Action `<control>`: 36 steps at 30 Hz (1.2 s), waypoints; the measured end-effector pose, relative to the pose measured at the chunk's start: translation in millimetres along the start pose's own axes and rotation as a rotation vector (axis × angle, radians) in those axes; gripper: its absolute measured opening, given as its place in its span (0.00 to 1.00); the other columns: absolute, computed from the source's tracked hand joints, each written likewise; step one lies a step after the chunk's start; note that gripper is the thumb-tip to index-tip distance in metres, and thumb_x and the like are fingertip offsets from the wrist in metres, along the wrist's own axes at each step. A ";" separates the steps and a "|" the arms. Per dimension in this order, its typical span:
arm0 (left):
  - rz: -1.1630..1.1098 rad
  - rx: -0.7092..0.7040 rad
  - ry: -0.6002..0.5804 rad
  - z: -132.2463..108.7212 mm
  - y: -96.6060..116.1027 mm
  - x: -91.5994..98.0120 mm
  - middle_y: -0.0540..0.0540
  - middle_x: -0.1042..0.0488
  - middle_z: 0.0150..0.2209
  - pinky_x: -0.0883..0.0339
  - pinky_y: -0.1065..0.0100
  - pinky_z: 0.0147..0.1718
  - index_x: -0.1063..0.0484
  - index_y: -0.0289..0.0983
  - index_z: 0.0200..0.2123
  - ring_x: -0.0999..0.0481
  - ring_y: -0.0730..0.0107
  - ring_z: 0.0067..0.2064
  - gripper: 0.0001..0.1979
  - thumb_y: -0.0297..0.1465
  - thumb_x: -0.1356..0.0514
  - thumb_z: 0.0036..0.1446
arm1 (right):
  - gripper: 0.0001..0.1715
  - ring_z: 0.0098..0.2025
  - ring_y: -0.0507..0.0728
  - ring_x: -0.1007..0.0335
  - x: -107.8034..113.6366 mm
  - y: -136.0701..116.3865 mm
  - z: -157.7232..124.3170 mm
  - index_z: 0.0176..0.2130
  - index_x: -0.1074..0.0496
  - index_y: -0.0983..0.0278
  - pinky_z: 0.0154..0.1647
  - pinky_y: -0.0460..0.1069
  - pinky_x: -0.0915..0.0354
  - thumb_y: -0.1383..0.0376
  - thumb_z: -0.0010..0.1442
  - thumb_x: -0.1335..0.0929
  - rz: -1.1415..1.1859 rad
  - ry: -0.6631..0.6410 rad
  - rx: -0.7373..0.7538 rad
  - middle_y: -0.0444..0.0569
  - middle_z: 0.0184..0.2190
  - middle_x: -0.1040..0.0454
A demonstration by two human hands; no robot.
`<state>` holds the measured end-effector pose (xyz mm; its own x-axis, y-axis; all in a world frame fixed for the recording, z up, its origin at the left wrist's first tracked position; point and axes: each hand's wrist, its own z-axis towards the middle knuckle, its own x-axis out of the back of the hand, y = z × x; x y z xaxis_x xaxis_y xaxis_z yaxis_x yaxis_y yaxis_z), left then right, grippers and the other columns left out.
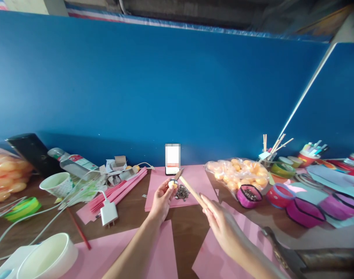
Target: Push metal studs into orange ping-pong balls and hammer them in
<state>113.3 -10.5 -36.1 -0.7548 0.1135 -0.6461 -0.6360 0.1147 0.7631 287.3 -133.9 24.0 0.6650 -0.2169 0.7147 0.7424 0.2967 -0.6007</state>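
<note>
My left hand pinches a small yellow-orange ball whose top looks dark and shiny. My right hand grips a pale wooden stick, its far end close to the ball. A brown pointed piece shows just above the ball; what it belongs to is unclear. Below and between the hands, a pile of small dark shiny pieces lies on a pink sheet. Behind the ball, a phone stands upright against the blue wall, its screen blurred out.
Right of the sheet lies a clear bag of orange balls, with a purple pouch of small pieces before it. A hammer lies at lower right. A white charger, paper cup and white bowl stand left.
</note>
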 end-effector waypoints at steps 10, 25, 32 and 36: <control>0.013 0.023 -0.039 -0.3 0.8 -0.4 0.46 0.25 0.34 0.34 0.73 0.43 0.29 0.34 0.39 0.25 0.71 0.40 0.13 0.31 0.37 0.48 | 0.22 0.42 0.56 0.29 -1.0 0.5 -1.6 0.56 0.41 0.62 0.42 0.50 0.31 0.65 0.63 0.45 0.066 -0.033 -0.048 0.53 0.43 0.28; -0.014 0.067 -0.037 -1.3 3.2 -1.6 0.44 0.24 0.33 0.31 0.74 0.37 0.28 0.33 0.32 0.24 0.69 0.38 0.11 0.34 0.36 0.47 | 0.23 0.33 0.54 0.29 -3.9 -0.7 -3.2 0.57 0.42 0.61 0.31 0.48 0.30 0.60 0.64 0.46 0.191 -0.041 -0.191 0.51 0.37 0.27; -0.031 0.067 -0.104 -4.6 5.9 -2.7 0.47 0.26 0.37 0.32 0.71 0.41 0.30 0.37 0.40 0.25 0.71 0.38 0.14 0.32 0.37 0.48 | 0.23 0.29 0.52 0.30 3.8 -2.0 -1.0 0.56 0.41 0.61 0.32 0.47 0.31 0.60 0.64 0.45 0.154 -0.059 -0.214 0.50 0.35 0.27; -0.028 0.026 -0.084 -2.5 4.0 0.3 0.47 0.25 0.37 0.32 0.70 0.41 0.32 0.38 0.44 0.25 0.71 0.39 0.19 0.30 0.36 0.47 | 0.23 0.34 0.54 0.29 1.7 -0.3 -4.3 0.56 0.41 0.61 0.36 0.49 0.31 0.61 0.64 0.45 0.145 -0.041 -0.169 0.51 0.38 0.27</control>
<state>110.1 -12.5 -33.3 -0.7201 0.1918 -0.6669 -0.6514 0.1444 0.7449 288.6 -138.4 23.9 0.7644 -0.1447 0.6283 0.6447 0.1613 -0.7472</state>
